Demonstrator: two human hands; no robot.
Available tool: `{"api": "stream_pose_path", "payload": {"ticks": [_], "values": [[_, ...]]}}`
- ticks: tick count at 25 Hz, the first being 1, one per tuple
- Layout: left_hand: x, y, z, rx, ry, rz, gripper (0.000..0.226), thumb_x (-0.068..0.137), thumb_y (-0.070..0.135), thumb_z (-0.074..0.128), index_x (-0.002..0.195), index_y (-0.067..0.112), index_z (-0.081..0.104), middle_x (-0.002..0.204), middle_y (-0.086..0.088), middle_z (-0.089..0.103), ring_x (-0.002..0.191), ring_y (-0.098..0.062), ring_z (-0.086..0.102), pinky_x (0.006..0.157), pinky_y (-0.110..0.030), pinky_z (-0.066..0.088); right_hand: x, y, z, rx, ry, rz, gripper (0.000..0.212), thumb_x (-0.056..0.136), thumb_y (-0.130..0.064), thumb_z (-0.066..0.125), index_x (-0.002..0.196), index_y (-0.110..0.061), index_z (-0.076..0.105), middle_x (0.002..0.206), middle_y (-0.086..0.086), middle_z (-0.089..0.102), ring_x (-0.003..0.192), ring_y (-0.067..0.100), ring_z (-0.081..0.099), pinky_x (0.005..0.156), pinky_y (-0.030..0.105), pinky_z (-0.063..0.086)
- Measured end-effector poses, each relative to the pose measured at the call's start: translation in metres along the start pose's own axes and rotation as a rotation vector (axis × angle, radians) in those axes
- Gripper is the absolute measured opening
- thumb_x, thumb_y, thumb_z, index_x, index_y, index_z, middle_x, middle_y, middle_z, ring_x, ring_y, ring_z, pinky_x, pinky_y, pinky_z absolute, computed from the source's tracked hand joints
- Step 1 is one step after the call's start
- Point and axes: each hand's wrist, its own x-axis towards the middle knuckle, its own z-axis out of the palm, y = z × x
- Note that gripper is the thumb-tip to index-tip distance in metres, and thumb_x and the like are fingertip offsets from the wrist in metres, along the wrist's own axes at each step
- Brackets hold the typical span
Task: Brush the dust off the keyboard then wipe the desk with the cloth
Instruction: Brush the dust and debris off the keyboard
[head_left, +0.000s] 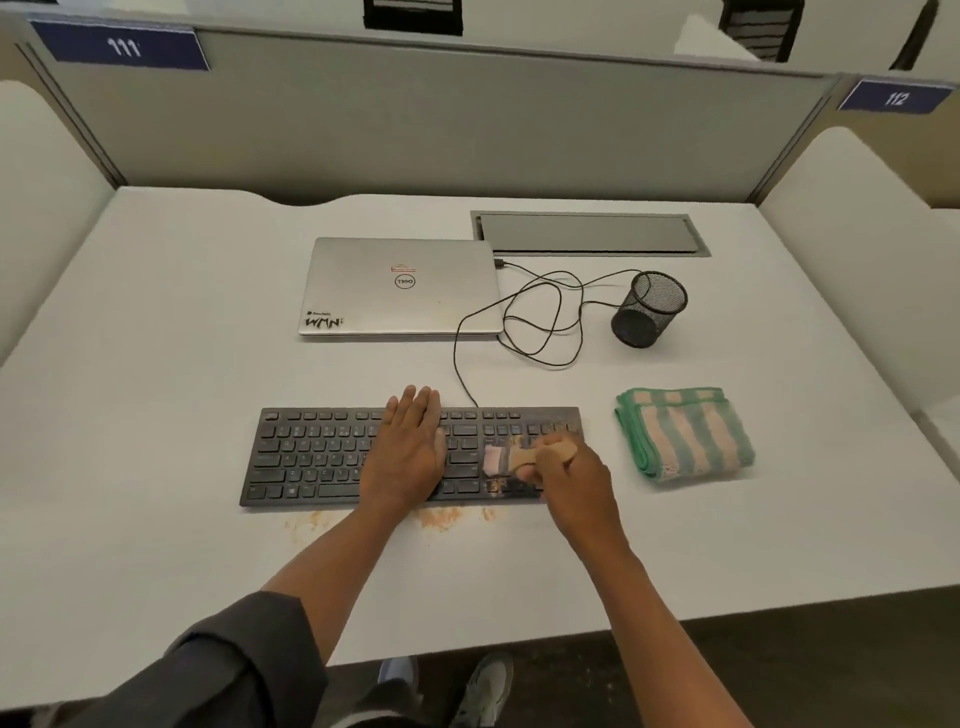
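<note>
under my left hand (408, 449) lies the flat black plastic keyboard (311, 457), my fingers straight and together, palm pressing on its middle keys. my right hand (563, 467) is curled round the small tan wooden-handled brush (519, 457), whose pale bristles (492, 460) touch the keys at the keyboard's right end, just left of my knuckles. orange-brown dust (441, 518) speckles the keys below the bristles and lies in patches on the white surface (156, 441) along the keyboard's near edge, beneath my left wrist. just right of my right hand, apart from the keyboard, sits the folded green and peach striped cloth (685, 434). beyond my left fingertips rests a closed silver laptop (400, 286) with stickers on its lid. a thin black cable (540, 312) loops from the laptop's right side down to the keyboard's far edge. beyond my right hand stands a black wire-mesh pen cup (649, 309), upright, beside the cable loops. past it a grey metal hatch (587, 234) is set in the surface.
</note>
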Motion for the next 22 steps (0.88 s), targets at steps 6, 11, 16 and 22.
{"api": "stream_pose_path", "payload": {"ticks": [6, 11, 16, 22], "values": [[0.002, -0.002, 0.010, -0.008, 0.077, 0.027, 0.070, 0.097, 0.037, 0.010, 0.157, 0.002, 0.025, 0.164, -0.015, 0.028, 0.155, -0.030, 0.016, 0.127, -0.045, 0.008, -0.007, 0.009, -0.005, -0.070, 0.113, 0.008, 0.020, 0.098, -0.019, 0.046, 0.097, -0.019, 0.065, 0.089, -0.004, 0.072, 0.083, 0.013, 0.066, 0.063, 0.023, 0.049], [0.001, -0.001, 0.009, -0.024, 0.065, 0.028, 0.059, 0.104, 0.028, 0.028, 0.156, 0.000, 0.027, 0.162, -0.018, 0.029, 0.154, -0.033, 0.017, 0.127, -0.046, 0.009, -0.011, 0.007, 0.002, 0.001, 0.039, 0.051, 0.018, 0.095, -0.019, 0.047, 0.095, -0.023, 0.065, 0.082, -0.005, 0.074, 0.086, 0.015, 0.069, 0.071, 0.032, 0.053], [0.000, 0.000, 0.007, -0.057, 0.064, 0.032, 0.059, 0.104, 0.025, 0.034, 0.156, 0.000, 0.025, 0.163, -0.018, 0.028, 0.154, -0.032, 0.014, 0.127, -0.046, 0.006, -0.010, -0.001, -0.001, -0.002, 0.135, 0.034, 0.018, 0.097, -0.019, 0.047, 0.100, -0.018, 0.065, 0.084, -0.005, 0.074, 0.083, 0.013, 0.069, 0.066, 0.024, 0.050], [-0.001, 0.000, 0.005, -0.089, 0.050, 0.030, 0.059, 0.104, 0.026, 0.031, 0.157, 0.001, 0.021, 0.164, -0.018, 0.024, 0.155, -0.032, 0.010, 0.127, -0.045, 0.003, -0.006, 0.003, 0.005, -0.122, 0.093, 0.072, 0.030, 0.088, -0.033, 0.046, 0.097, -0.014, 0.067, 0.077, -0.001, 0.075, 0.077, 0.015, 0.072, 0.078, 0.038, 0.059]]}}
